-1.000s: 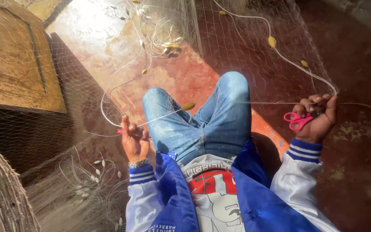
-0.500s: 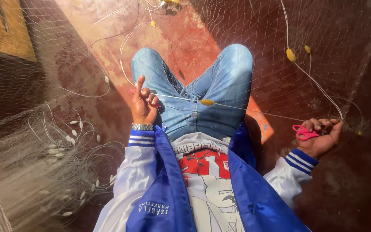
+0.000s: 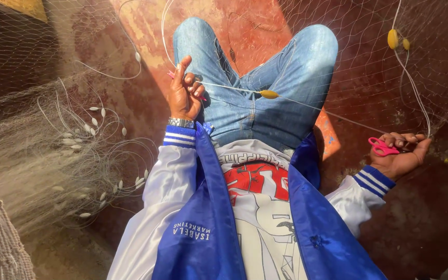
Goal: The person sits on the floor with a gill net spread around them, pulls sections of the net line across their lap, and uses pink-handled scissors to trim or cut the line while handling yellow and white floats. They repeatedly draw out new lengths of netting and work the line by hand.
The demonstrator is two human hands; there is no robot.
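I'm pinching the taut white line point(image 3: 234, 89) in my left hand point(image 3: 183, 96) above my jeans point(image 3: 265, 98), while my right hand point(image 3: 401, 154), right of them, is gripping pink scissors point(image 3: 382, 147).

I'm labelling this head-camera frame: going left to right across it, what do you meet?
Heaped fishing net with pale floats → left hand pinching the line → yellow float on the line over the jeans → pink scissors → right hand holding them.

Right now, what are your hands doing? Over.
Left hand pinches the line over the lap. Right hand grips pink scissors and line. Net heaped left, draped across the knees.
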